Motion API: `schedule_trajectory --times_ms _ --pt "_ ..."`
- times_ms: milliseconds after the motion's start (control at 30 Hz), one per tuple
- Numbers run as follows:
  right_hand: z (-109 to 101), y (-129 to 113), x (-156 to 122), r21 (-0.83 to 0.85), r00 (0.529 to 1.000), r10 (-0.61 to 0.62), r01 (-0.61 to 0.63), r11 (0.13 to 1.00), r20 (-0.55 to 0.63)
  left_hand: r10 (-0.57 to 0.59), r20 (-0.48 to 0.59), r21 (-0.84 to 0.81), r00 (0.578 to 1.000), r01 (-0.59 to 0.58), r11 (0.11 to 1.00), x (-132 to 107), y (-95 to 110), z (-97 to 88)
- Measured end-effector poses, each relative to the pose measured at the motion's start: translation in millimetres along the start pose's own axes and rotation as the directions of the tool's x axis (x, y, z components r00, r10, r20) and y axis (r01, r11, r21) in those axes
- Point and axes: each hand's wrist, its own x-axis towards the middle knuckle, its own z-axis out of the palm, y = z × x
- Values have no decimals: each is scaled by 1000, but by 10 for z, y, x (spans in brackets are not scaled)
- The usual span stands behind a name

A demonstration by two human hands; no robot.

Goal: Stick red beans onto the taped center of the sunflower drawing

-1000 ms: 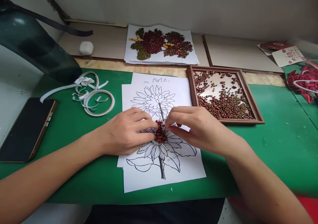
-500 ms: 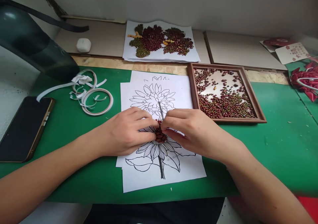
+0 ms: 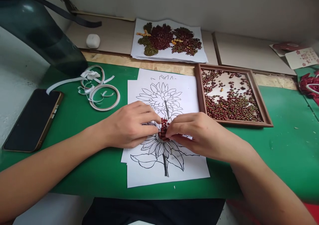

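Note:
A printed sunflower drawing [image 3: 147, 175] lies on stacked white sheets, with a cluster of dark red beans [image 3: 163, 124] on the flower's centre. My left hand [image 3: 132, 124] rests over the left petals, its thumb and index finger apart, their tips at the cluster's left edge. From the right, my right hand [image 3: 191, 132] reaches the lower right of the cluster with fingertips pinched together. Whatever is between those fingertips is too small or hidden to make out. Both hands partly cover the petals.
A brown-framed tray [image 3: 267, 118] of red and green beans stands right of the paper. Tape rings [image 3: 118, 98], a phone [image 3: 32, 118] and a dark bottle [image 3: 50, 35] are on the left. A finished bean picture [image 3: 161, 39] and a white case [image 3: 93, 41] sit at the back.
The view has shifted, so most things appear farther right. My right hand has moved down slightly over the cluster and the hands have parted a little, showing more red beans between them.

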Motion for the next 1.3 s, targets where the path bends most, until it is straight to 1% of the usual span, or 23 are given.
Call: schedule_trajectory --times_ms 233,500,600,700,833,967,1033,1300 --pt "81 -59 3 -94 999 -51 51 994 2 25 18 -10 1000 -25 1000 3 31 3" --pt "186 -83 46 -199 995 -76 87 976 63 9 26 -6 1000 -9 1000 -4 8 -9" --pt "196 -84 47 -213 995 -60 75 974 75 9 34 -8 999 -9 1000 -8 10 -12" --pt "177 -79 38 -177 996 -50 62 982 75 15 46 -20 999 -14 1000 -11 24 -17" --pt "119 -63 23 -146 999 -28 32 989 26 35 65 -55 997 -31 998 -1 66 -22" --pt "66 -34 9 -173 998 30 -40 984 -56 53 84 -71 995 -47 996 13 102 -13" --pt "55 -23 4 -187 995 59 -73 980 -76 55 90 -76 994 -48 996 15 105 -9" --pt "44 -30 14 -255 994 84 -100 962 -71 35 97 -115 995 -24 993 33 109 1"
